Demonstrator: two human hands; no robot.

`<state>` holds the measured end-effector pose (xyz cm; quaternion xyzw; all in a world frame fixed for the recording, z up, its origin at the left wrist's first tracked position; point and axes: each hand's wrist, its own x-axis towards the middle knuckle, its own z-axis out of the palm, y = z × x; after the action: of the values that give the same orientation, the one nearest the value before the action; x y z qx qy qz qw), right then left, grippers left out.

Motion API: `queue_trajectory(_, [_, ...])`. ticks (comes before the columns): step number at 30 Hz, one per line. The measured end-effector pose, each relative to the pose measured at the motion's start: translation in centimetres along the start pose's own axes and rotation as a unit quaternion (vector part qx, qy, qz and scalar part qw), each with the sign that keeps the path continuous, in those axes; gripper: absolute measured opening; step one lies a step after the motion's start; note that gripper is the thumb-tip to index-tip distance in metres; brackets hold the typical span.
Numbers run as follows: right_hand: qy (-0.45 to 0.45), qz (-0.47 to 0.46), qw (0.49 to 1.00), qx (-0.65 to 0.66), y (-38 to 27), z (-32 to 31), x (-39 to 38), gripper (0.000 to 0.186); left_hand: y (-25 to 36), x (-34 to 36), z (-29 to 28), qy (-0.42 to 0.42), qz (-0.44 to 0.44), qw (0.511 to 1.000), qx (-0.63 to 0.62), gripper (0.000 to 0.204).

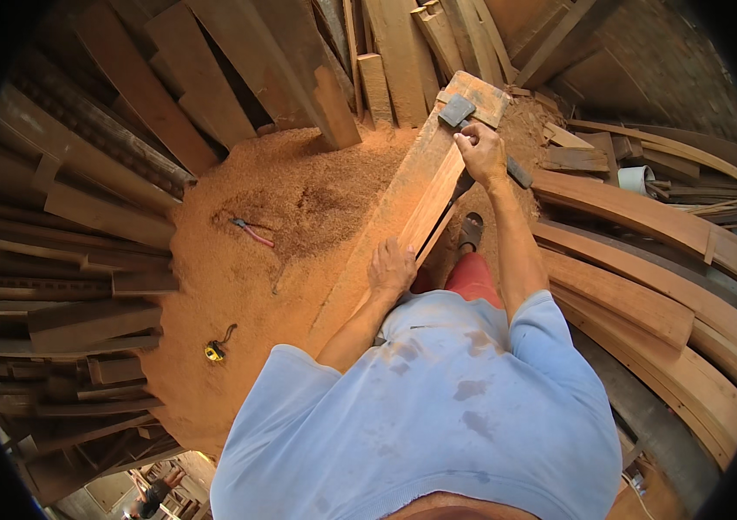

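A hammer (455,112) with a dark blocky head lies across the far end of a long workbench plank (481,97). My right hand (483,152) is closed around its handle just below the head, and the black handle end shows past my wrist. My left hand (392,267) rests on the near part of a reddish wooden board (434,201), fingers stretched out over its surface. That board lies lengthwise on the sawdust-covered bench. A dark gap runs along its right edge.
On the sawdust floor (230,295) lie red-handled pliers (251,231) and a yellow tape measure (214,350). Leaning boards (212,82) ring the left and back. Stacked curved timbers (637,295) fill the right, near a white bucket (635,179). My sandalled foot (471,232) stands beside the bench. Another person (157,494) shows at lower left.
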<state>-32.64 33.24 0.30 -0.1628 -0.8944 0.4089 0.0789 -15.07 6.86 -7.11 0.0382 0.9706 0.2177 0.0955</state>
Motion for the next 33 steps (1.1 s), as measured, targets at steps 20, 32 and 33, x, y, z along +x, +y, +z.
queue_trajectory(20, [-0.026,-0.053,0.997,-0.048,-0.4,-1.2,-0.9,0.021,0.3,-0.5,-0.4,-0.026,-0.024,0.999,0.021,0.046])
queue_trajectory(32, [0.102,-0.153,0.96,-0.212,3.5,1.1,1.4,0.017,0.4,0.8,-0.6,-0.084,-0.046,0.995,0.02,0.046])
queue_trajectory(33, [0.043,-0.115,0.976,-0.182,4.1,2.0,-2.3,0.017,-0.7,-3.2,-1.4,-0.092,-0.053,0.994,0.02,0.046])
